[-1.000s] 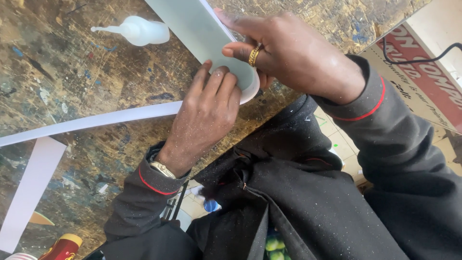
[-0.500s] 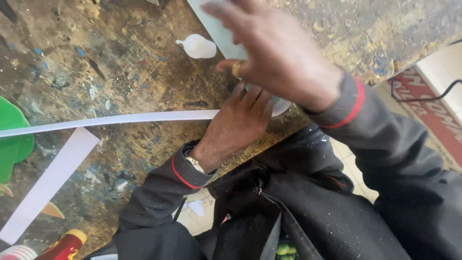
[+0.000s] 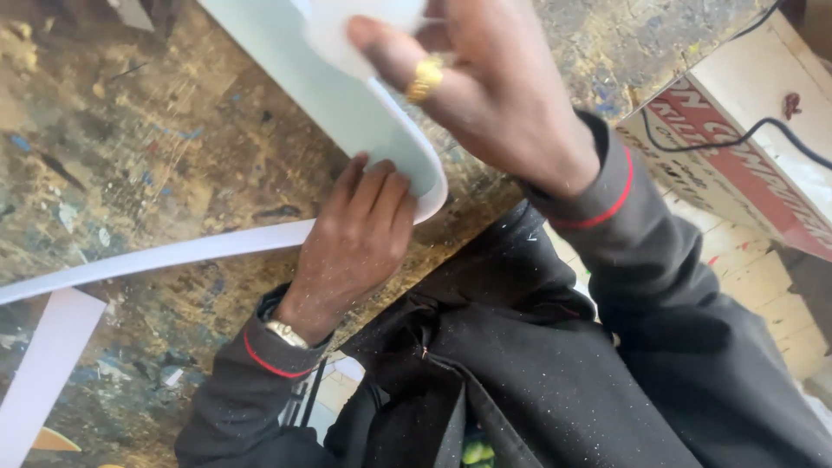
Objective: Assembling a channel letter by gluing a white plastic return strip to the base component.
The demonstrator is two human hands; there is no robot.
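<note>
Pale green-white panel (image 3: 347,104), rounded at the near end, lying on the paint-stained workbench (image 3: 156,147), seen from the head camera. Left hand (image 3: 360,238) pressing flat, fingers (image 3: 381,186) extended and close together, tips resting on the panel's curved end and on the thin white edging strip (image 3: 165,257) bending around it; nothing being pinched. From under those fingers, strip trailing away leftward across the bench. Right hand (image 3: 485,95) hovering above and beyond the left fingertips, gold ring (image 3: 425,78) showing, fingers spread loosely over the panel's upper face; whether touching or gripping it, cannot tell, being blurred. Further left of the left wrist, a second flat white strip (image 3: 43,373) lying apart. To the right of the right sleeve, a red-and-white printed box (image 3: 737,147) with a black cable (image 3: 763,130) crossing it.

Risk, by judgement: strip springing off the curve if pressure from the left fingers slackens, or kinking at the tight bend; panel sliding on the bench if not steadied.
</note>
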